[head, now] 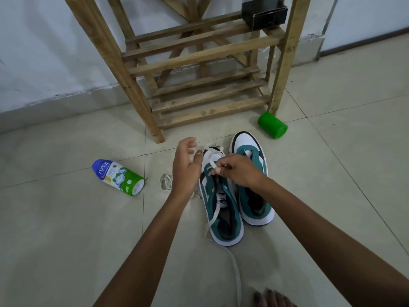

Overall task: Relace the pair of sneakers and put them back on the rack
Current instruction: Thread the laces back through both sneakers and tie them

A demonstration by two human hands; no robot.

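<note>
Under my right hand (236,171) stand the two sneakers (234,191) side by side, toes away from me. Beyond them rises the rack (199,69), a box (263,14) on its shelf. A loose lace (166,181) lies just left of my left hand (187,167), a bottle (118,177) farther left. A cup (272,125) lies beyond my right hand, beside the rack's leg.

Sneakers: both teal and white with black trim. Left sneaker (221,202) has white sole edge, black-and-white tongue label; right sneaker (251,180) has white toe cap, black rim. Lace (215,214) off-white, loose lace (166,181) on floor same colour. Rack (199,52) bare light-brown wood, unpainted. Box (264,15) on rack black. Cup (272,125) solid bright green. Powder bottle (118,177) blue cap end, white body, green band with leaf and ice-cube print. Floor tiles (66,240) pale grey-beige, dark grout lines. Wall (44,52) white, scuffed grey at base.
</note>
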